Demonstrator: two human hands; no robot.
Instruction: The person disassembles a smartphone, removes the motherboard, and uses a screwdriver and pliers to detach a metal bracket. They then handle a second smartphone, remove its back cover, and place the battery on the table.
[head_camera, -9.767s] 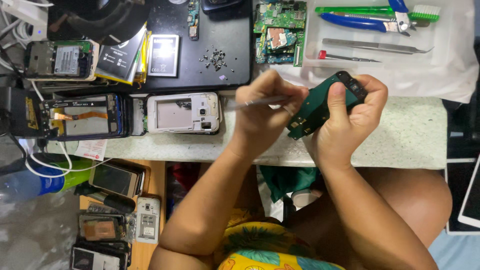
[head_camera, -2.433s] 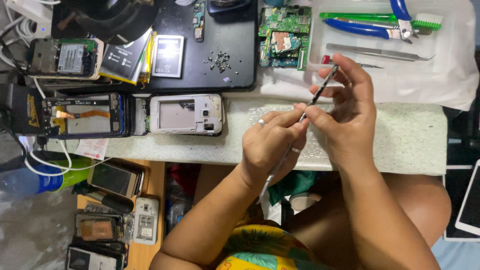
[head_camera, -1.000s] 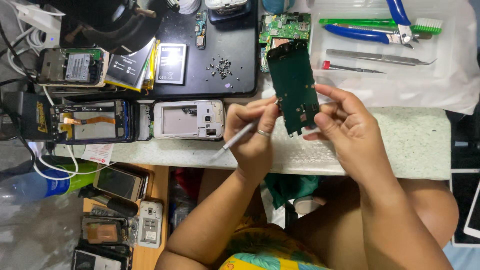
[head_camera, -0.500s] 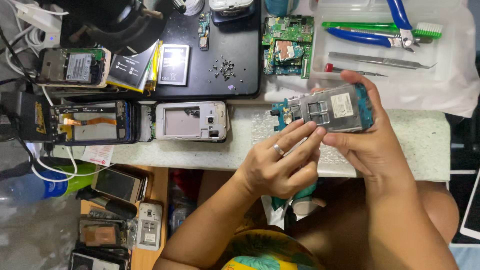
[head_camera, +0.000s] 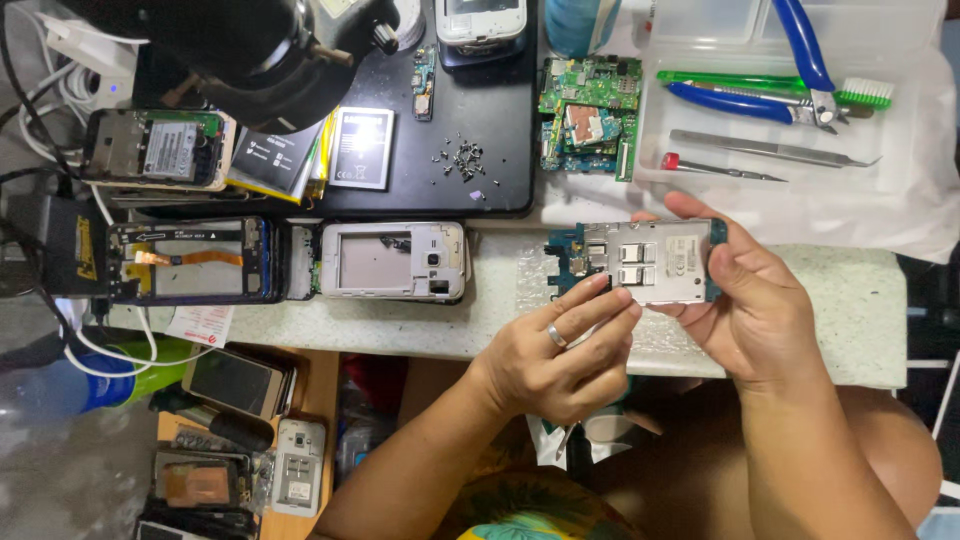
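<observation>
My right hand (head_camera: 752, 310) grips a phone circuit board (head_camera: 645, 259) by its right end, holding it flat above the counter, metal shields and card slots facing up. My left hand (head_camera: 560, 350), with a ring on one finger, touches the board's lower left edge with its fingertips and holds a thin tool whose tip sticks out below the palm. An empty white phone frame (head_camera: 392, 261) lies on the counter to the left.
A black mat (head_camera: 500, 110) carries small screws (head_camera: 462, 160), a battery (head_camera: 360, 148) and a green board (head_camera: 588, 116). A white tray (head_camera: 800, 180) holds blue pliers (head_camera: 770, 100), tweezers (head_camera: 770, 147) and a brush. Opened phones lie at left (head_camera: 190, 260); more phones sit on a lower shelf (head_camera: 235, 380).
The board went from upright with its green side toward me to flat with its shielded side up. My left hand moved from beside it to its lower edge.
</observation>
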